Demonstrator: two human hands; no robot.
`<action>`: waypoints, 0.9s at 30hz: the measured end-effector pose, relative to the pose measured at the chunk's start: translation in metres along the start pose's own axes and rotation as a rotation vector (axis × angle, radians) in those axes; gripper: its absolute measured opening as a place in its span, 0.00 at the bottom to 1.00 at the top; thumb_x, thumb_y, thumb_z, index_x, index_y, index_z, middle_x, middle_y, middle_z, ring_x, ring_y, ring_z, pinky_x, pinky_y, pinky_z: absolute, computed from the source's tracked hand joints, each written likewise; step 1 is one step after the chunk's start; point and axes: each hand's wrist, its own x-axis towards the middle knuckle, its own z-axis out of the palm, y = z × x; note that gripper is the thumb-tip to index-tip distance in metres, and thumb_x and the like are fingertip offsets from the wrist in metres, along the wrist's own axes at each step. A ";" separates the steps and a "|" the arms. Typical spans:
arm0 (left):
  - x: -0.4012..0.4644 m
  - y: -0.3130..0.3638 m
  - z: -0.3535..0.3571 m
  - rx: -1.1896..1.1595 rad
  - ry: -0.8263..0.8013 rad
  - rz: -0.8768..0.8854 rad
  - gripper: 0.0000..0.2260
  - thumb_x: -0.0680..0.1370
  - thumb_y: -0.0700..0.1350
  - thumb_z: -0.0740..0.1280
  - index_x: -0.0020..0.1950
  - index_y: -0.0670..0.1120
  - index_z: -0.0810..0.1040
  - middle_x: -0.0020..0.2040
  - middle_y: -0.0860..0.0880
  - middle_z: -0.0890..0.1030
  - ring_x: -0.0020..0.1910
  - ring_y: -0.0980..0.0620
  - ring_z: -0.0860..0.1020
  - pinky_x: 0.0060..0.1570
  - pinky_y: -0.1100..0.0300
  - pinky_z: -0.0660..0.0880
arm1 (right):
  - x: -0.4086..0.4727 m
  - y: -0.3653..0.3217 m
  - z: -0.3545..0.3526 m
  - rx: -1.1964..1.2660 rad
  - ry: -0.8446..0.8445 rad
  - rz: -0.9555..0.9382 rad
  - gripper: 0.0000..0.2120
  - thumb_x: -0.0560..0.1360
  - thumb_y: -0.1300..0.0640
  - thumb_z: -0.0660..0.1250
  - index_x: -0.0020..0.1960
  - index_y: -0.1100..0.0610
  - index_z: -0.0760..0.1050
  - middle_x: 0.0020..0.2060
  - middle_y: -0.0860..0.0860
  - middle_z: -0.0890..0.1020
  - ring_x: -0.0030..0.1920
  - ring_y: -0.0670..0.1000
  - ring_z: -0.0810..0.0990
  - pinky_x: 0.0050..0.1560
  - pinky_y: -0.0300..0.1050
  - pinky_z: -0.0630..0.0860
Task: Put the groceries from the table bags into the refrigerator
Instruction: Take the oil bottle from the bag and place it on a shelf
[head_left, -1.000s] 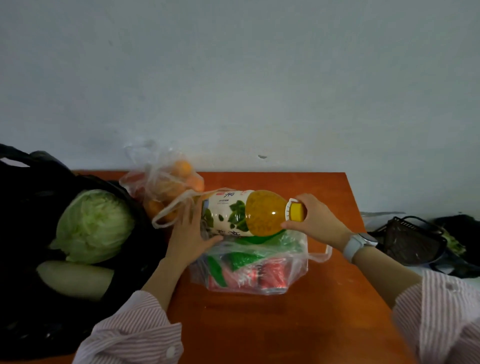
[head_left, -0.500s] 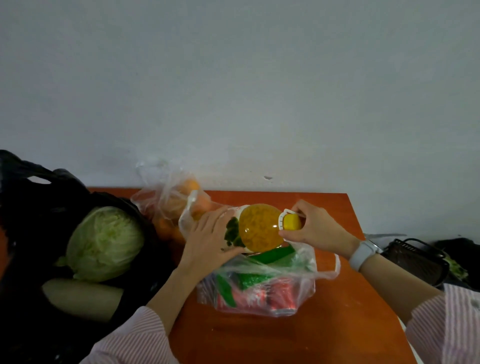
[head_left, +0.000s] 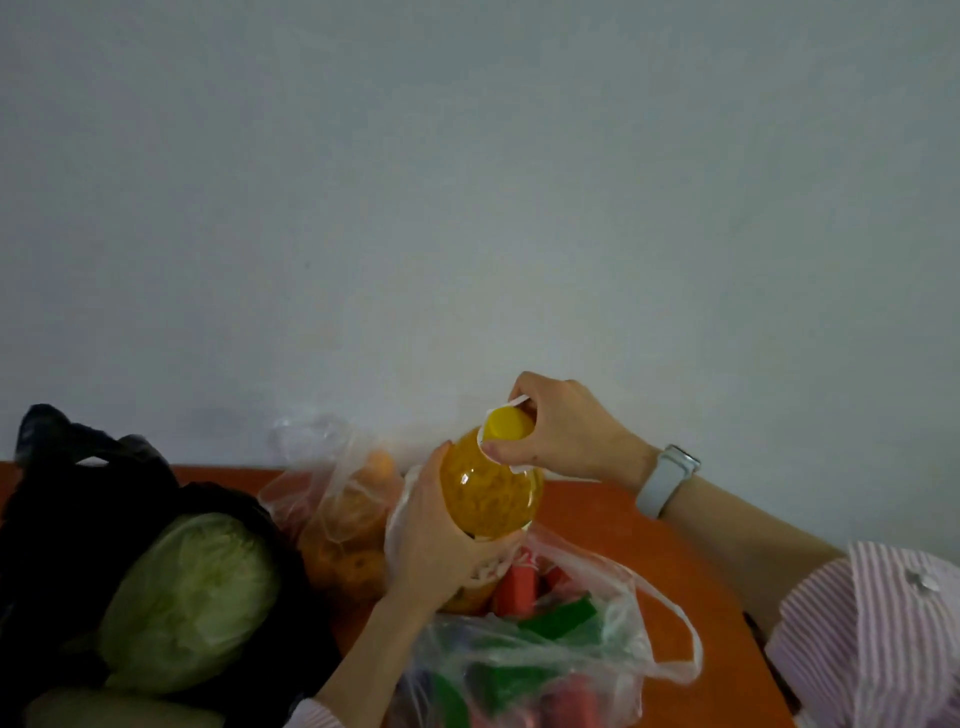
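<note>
An orange juice bottle (head_left: 491, 491) with a yellow cap stands nearly upright above the clear plastic bag (head_left: 524, 670), which holds red cans and green packs. My left hand (head_left: 441, 545) wraps the bottle's body from the left. My right hand (head_left: 561, 431) pinches the neck and cap from the right. A second clear bag of oranges (head_left: 343, 514) lies behind and to the left. A black bag (head_left: 67, 499) on the left holds a green cabbage (head_left: 192, 597) and a pale long vegetable (head_left: 119, 709). No refrigerator is in view.
The bags rest on an orange-brown table (head_left: 613, 514) pushed against a plain grey-white wall (head_left: 467, 208). The table's right edge runs down past my right sleeve (head_left: 878, 623). A white watch sits on my right wrist.
The bottle has swung from lying sideways to nearly upright and has risen out of the clear bag. My left hand slid around its body. The view has tilted upward.
</note>
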 end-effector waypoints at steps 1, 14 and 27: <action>0.006 0.008 -0.004 -0.060 -0.014 0.011 0.51 0.54 0.69 0.73 0.71 0.55 0.56 0.67 0.51 0.70 0.64 0.52 0.70 0.56 0.58 0.70 | 0.004 -0.006 -0.013 0.033 0.016 -0.007 0.18 0.65 0.45 0.72 0.44 0.54 0.69 0.32 0.49 0.76 0.35 0.50 0.75 0.33 0.42 0.68; 0.036 0.120 -0.027 -0.779 -0.112 -0.005 0.41 0.51 0.59 0.75 0.61 0.61 0.62 0.61 0.53 0.72 0.56 0.52 0.75 0.49 0.53 0.79 | -0.067 0.033 -0.049 0.886 0.221 0.094 0.18 0.76 0.43 0.54 0.58 0.52 0.71 0.53 0.52 0.79 0.54 0.52 0.79 0.52 0.46 0.77; -0.073 0.189 0.046 -0.812 -0.674 -0.156 0.44 0.52 0.57 0.80 0.61 0.58 0.61 0.57 0.45 0.76 0.51 0.42 0.80 0.49 0.42 0.78 | -0.253 0.072 -0.010 1.021 0.488 0.393 0.42 0.60 0.44 0.70 0.68 0.50 0.56 0.52 0.54 0.78 0.46 0.51 0.83 0.40 0.41 0.80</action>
